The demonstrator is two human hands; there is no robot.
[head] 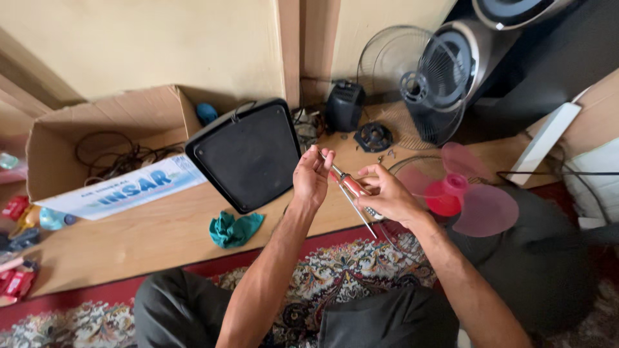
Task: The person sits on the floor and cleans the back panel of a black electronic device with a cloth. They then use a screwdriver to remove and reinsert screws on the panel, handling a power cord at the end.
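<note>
Knees (361,319): grey trousers, nearest the camera, over a patterned rug (335,270).
Left hand (311,175): raised above the board edge, fingers bent, thumb and fingertips pinched at the near-top end of the screwdriver; what sits between the fingertips is too small to tell.
Right hand (387,193): closed around the screwdriver, just right of the left hand, fingers wrapped on the handle.
Screwdriver (353,187): reddish-brown handle, metal shaft, held tilted between both hands, above the near edge of the board; a thin metal rod runs down from the right hand toward the rug.
Board (161,232): light wooden surface, far of the rug, bearing the other things.
Black panel (248,154): flat, rounded corners, left of the hands, leaning on the carton.
Cloth (233,229): teal, crumpled, on the board near the panel's near corner.
Carton (109,138): open, far left, cables inside.
Pink blade (467,190): fan blade, right of the right hand, lying apart from its fan.
Fan grille (412,84): wire guard with motor, far right, upright against the wall.
Black hub (374,136): small round part on the board, far of the hands.
</note>
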